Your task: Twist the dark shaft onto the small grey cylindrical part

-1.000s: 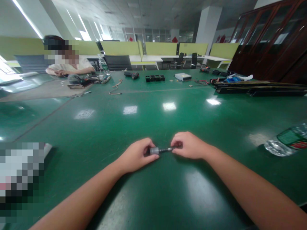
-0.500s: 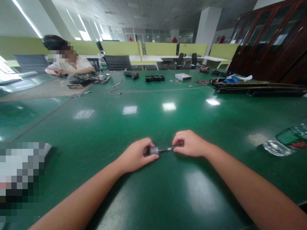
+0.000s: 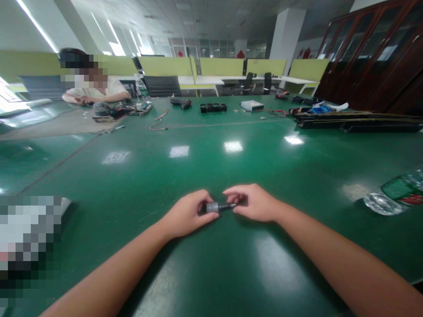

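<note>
The grip of the left hand [image 3: 187,215] is clamped on a grey tool [image 3: 213,207] over the table [image 3: 205,169]; its shaft points right, toward the right hand's [image 3: 256,204] parted fingers, contact unclear from here.

A glossy, dark-green tabletop [image 3: 205,171] spreads toward twelve o'clock, where a black rectangular block [image 3: 213,108] lies. A flat, pale-grey box [image 3: 252,105] sits at one, long black strips [image 3: 363,121] at two, a clear plastic bottle with a green-and-red label [image 3: 396,193] at three. A pixelated, grey-white object [image 3: 31,233] rests at eight, a brownish flat sheet [image 3: 56,124] at ten, a thin tan cord [image 3: 161,117] and dark drill-shaped tool [image 3: 180,102] around eleven.
</note>
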{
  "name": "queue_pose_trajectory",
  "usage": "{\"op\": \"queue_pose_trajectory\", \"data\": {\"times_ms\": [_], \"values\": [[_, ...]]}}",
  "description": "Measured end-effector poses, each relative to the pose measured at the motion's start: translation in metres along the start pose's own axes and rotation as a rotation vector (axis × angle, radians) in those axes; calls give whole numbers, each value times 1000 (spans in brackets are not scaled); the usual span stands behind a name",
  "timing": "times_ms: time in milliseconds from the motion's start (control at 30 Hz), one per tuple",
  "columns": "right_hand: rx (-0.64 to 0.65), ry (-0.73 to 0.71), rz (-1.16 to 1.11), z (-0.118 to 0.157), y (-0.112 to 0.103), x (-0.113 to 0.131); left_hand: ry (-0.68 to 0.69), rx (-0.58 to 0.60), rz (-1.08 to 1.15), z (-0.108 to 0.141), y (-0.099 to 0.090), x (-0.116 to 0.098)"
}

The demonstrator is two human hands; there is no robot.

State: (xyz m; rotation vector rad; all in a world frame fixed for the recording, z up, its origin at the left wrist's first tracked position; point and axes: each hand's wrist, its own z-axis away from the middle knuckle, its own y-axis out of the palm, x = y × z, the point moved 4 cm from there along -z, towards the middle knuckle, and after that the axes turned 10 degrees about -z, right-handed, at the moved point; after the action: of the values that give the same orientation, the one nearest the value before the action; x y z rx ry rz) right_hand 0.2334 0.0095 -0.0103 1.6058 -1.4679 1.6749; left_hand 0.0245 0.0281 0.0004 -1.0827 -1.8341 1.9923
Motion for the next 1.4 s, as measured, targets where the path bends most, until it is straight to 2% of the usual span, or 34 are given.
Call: {"op": "queue_pose_trajectory", "data": {"times_ms": [167, 467, 867, 1400], "values": [[-17, -2, -5, 1, 3, -3, 4, -4, -7, 0, 1, 1], [10, -85, 228, -11, 13, 3, 1, 5, -16, -2, 2, 2], [13, -139, 279, -13, 21, 5, -8, -8, -36, -3, 4, 1], [30, -182, 292, -11, 21, 5, -8, -4, -31, -2, 2, 0]]}}
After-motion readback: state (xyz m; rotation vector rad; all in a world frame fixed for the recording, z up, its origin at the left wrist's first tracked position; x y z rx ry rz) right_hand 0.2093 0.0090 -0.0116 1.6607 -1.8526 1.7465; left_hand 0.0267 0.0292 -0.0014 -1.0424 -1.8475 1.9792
